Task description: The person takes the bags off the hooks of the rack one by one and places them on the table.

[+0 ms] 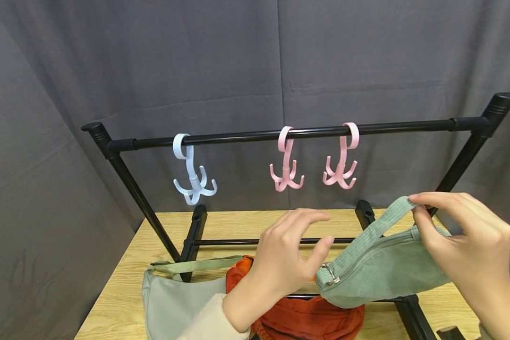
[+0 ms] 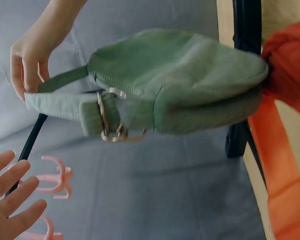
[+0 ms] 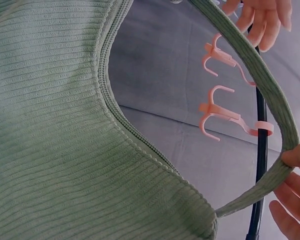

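Note:
A green corduroy handbag point(image 1: 386, 269) with a zipper and metal strap rings hangs by its strap point(image 3: 260, 70) from my right hand point(image 1: 471, 236). The thumb and fingers of that hand pinch the strap near its top. My left hand point(image 1: 284, 250) is held in the air left of the bag, fingers spread apart from the thumb and nothing between them. In the left wrist view, the left fingers point(image 2: 15, 195) show loosely extended below the strap. Beyond the hands, two pink hooks point(image 1: 286, 165) and one light blue hook point(image 1: 193, 177) hang on a black rail point(image 1: 238, 138).
Below, a grey-green bag point(image 1: 178, 302) with a light green strap lies at the left. Beside it, a rust-red bag point(image 1: 314, 318) is partly hidden by the left arm. The black rack's feet point(image 1: 194, 236) stand on a wooden table point(image 1: 119, 302), with a grey curtain point(image 1: 238, 56) behind.

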{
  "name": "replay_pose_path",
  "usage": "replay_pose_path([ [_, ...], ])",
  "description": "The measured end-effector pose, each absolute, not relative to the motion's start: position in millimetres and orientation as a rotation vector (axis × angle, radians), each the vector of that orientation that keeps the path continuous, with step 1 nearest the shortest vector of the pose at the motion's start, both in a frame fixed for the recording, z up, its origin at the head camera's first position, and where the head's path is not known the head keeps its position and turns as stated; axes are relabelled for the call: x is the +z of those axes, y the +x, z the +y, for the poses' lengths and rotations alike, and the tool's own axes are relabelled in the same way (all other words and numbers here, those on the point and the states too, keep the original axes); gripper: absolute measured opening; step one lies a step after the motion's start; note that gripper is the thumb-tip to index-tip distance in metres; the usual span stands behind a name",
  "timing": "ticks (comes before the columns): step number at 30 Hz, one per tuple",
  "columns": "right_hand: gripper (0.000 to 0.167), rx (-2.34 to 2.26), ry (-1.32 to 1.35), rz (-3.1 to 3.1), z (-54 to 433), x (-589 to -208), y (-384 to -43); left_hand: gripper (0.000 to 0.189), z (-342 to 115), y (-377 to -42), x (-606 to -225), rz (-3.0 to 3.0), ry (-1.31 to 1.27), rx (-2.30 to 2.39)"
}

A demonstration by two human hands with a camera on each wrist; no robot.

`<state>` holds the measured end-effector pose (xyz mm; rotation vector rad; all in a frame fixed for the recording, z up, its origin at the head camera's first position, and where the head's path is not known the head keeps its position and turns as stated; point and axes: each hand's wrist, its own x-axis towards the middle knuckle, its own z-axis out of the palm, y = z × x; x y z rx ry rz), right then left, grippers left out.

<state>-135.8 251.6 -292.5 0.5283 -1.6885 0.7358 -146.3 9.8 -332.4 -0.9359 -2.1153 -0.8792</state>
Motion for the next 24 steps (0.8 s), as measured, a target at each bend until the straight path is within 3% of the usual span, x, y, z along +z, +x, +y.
replay_pose_path([
  [10,0.022,0.74,0.515,-1.676,262,-300,-143,0.035,10,-132,-349,-2.242,-0.895,-0.983],
  [24,0.023,0.755,0.499,-1.652,258,-297,-141,0.048,12,-118,-376,-2.533,-0.778,-1.084],
])
